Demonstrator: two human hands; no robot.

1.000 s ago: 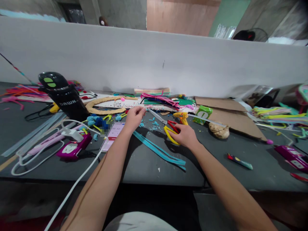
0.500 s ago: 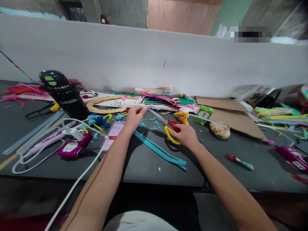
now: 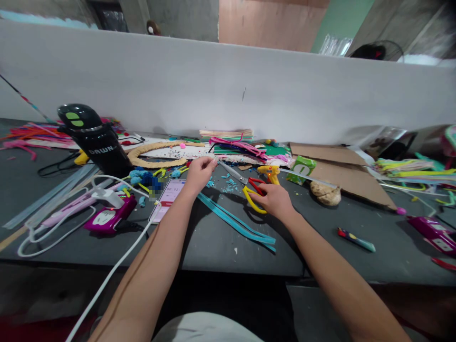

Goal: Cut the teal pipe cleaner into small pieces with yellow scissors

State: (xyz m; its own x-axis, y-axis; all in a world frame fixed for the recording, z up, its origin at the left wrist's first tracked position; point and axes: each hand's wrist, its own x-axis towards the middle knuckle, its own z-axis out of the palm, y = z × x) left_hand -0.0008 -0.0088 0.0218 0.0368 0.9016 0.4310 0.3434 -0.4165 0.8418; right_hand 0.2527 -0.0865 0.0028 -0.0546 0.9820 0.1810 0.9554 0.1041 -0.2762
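Note:
My left hand (image 3: 199,173) is raised a little above the dark table (image 3: 213,242), fingers pinched together on something too small to make out. My right hand (image 3: 275,199) rests on the table, fingers curled round the yellow and red handles of a pair of scissors (image 3: 245,186) whose blades point up and left towards the left hand. Teal pipe cleaners (image 3: 237,222) lie in a bundle between my forearms, with teal scraps (image 3: 228,185) scattered near the blades.
A phone (image 3: 167,199), a black bottle (image 3: 94,142), a magenta glue gun (image 3: 109,216) with white cable, a yellow glue gun (image 3: 269,173), a green box (image 3: 301,168), cardboard (image 3: 342,175) and heaps of pipe cleaners crowd the table. A grey partition (image 3: 228,90) stands behind.
Almost nothing: the view has shifted slightly, and both hands stay where they were.

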